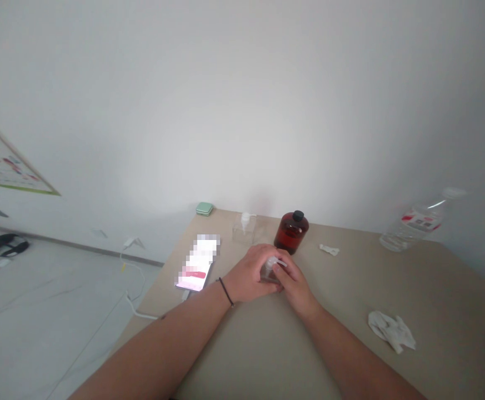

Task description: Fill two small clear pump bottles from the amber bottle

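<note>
Both of my hands are closed around a small clear pump bottle (270,272) near the middle of the table. My left hand (253,272) wraps it from the left and behind. On the right side, my right hand (295,280) grips it, with the thumb close to the white pump head. The bottle's lower part is mostly hidden by my fingers. Just behind my hands stands a dark red-brown bottle (290,233) with a black cap. A second clear pump bottle (244,229) with a white pump stands behind and to the left.
A lit phone (198,263) with a white cable lies left on the table (234,344). At the back left corner sits a green case (204,208). Crumpled tissue (391,330) and a smaller scrap (329,249) lie right. A large clear plastic bottle (419,222) stands near the wall.
</note>
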The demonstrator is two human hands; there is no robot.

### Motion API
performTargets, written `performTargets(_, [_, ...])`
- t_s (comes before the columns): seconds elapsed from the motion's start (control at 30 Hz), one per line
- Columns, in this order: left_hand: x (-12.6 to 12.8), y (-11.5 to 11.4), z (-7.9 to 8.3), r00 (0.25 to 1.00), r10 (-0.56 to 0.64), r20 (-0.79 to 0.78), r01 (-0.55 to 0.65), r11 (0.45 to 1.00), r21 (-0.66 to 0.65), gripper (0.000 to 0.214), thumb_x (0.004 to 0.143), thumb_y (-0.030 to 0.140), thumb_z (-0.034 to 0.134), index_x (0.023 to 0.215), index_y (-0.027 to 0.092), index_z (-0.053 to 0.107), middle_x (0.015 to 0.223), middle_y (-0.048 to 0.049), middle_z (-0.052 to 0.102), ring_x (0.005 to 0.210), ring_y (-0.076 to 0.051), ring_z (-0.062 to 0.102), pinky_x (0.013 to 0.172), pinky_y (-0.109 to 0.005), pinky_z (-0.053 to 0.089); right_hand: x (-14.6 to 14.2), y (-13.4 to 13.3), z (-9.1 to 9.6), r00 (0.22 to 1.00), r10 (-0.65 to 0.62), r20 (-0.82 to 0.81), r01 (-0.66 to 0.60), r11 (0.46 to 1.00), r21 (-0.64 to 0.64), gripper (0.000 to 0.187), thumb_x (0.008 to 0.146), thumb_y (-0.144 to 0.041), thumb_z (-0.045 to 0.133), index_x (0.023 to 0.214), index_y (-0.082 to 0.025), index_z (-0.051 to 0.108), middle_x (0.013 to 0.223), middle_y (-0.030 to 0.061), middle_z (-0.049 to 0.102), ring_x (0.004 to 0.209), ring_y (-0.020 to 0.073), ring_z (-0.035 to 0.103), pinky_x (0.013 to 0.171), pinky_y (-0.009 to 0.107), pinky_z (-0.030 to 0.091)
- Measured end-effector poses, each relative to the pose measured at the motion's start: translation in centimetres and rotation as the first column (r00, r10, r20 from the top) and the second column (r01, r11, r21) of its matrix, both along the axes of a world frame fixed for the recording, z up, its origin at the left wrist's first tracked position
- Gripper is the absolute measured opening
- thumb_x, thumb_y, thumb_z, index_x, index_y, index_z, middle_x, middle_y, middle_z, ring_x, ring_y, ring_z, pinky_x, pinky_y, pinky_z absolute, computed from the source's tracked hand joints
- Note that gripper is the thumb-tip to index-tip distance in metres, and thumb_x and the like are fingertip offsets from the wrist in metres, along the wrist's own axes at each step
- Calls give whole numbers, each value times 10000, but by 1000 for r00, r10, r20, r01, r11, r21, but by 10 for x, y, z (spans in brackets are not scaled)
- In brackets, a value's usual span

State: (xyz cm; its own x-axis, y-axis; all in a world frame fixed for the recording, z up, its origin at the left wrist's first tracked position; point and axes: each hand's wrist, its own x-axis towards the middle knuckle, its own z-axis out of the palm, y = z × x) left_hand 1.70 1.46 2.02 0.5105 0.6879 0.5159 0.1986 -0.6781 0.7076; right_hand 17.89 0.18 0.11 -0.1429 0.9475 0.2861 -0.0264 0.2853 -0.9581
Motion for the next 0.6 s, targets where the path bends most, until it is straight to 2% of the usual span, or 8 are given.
performTargets(0.17, [0,1,-1,1000,-10,6,10,1000,12,665,695,182,794,1300,214,523,1305,-121,580,1224,-307,530,1072,-499,416,-2,-1,-3,998,44,-43,-47,997,-69,370,838,-541,687,1080,-285,574,1082,43,661,1035,248,630,914,426,524])
performTargets(0.4, [1,1,0,1000,-7,15,7,1000,8,614,707,213,801,1262,218,539,1289,-114,592,1220,-309,537,1073,-498,411,1,0,-2,1000,-10,5,10,1000,-3,388,850,-583,652,1083,-273,651,1139,54,649,1123,265,606,1003,437,479])
performTargets(0.6, [0,1,-1,1000,-9,9,9,1000,6,661,700,187,789,1302,222,516,1315,-119,576,1232,-310,527,1071,-492,410,-1,0,-4,999,24,-32,-25,998,-54,377,831,-548,690,1077,-283,586,1075,46,664,1032,255,635,918,442,530])
